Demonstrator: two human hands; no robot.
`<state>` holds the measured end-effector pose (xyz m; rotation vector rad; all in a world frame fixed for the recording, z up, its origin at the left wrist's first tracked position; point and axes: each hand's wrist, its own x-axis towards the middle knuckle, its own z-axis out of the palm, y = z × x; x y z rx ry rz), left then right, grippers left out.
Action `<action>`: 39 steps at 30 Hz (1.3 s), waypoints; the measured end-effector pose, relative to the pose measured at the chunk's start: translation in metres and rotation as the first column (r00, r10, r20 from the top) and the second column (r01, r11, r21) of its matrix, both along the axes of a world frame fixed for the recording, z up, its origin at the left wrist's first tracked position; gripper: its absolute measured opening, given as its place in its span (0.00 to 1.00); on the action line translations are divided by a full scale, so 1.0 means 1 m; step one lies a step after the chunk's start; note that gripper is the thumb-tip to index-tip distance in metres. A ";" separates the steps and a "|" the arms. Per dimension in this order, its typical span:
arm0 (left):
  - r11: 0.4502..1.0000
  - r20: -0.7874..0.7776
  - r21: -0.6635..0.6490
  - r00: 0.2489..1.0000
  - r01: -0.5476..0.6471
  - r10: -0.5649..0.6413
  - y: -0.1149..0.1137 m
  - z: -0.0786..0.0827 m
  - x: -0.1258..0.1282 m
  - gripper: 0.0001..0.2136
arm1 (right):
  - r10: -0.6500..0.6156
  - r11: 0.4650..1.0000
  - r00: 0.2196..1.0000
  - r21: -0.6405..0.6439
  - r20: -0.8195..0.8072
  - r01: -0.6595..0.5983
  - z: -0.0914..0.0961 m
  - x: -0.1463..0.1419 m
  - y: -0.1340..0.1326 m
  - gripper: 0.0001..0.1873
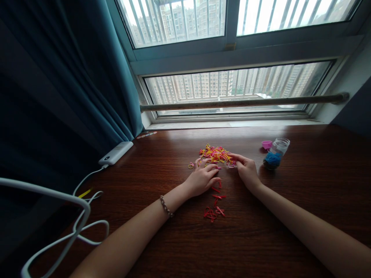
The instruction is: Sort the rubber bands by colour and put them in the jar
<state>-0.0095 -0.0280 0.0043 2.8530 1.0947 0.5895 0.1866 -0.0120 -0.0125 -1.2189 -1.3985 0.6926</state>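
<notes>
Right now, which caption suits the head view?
Left hand and right hand at a multicoloured band pile, red bands nearer the camera.

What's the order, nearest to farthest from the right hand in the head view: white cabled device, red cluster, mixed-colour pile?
1. Mixed-colour pile: at the right hand's fingertips.
2. Red cluster: on the tabletop, nearer the camera.
3. White cabled device: far left, by the curtain.
</notes>
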 end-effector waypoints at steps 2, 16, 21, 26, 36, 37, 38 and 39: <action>0.999 -0.010 0.013 0.999 -0.045 0.046 0.001 -0.001 0.000 0.17 | -0.013 1.000 1.000 -0.023 0.008 0.013 0.002 0.000 0.000 0.20; 0.942 0.221 0.020 0.920 -0.335 0.323 0.019 -0.004 -0.015 0.14 | -0.045 0.987 0.795 0.148 0.605 -0.057 -0.013 -0.005 -0.003 0.14; 0.905 0.272 0.001 0.870 -0.426 0.410 0.044 -0.009 -0.038 0.13 | -0.063 0.984 0.821 0.174 0.567 -0.044 -0.014 -0.005 -0.001 0.15; 0.929 0.084 -0.167 0.934 -0.332 0.348 0.059 -0.019 -0.050 0.17 | -0.048 0.983 0.905 0.183 0.423 -0.034 -0.006 -0.004 -0.003 0.13; 0.920 0.200 -0.185 0.903 -0.347 0.381 0.059 -0.019 -0.048 0.14 | -0.113 0.993 0.969 0.051 0.221 0.104 0.001 -0.002 -0.004 0.12; 0.920 0.242 -0.192 0.892 -0.342 0.382 0.060 -0.019 -0.049 0.13 | -0.113 0.993 0.972 0.042 0.207 0.107 0.001 -0.002 -0.004 0.12; 0.921 0.293 -0.201 0.877 -0.333 0.381 0.061 -0.019 -0.050 0.13 | -0.113 0.994 0.974 0.032 0.195 0.108 0.002 -0.001 -0.004 0.13; 0.922 0.352 -0.212 0.854 -0.325 0.382 0.063 -0.019 -0.052 0.12 | -0.108 0.994 0.977 0.018 0.182 0.107 0.002 -0.001 -0.004 0.13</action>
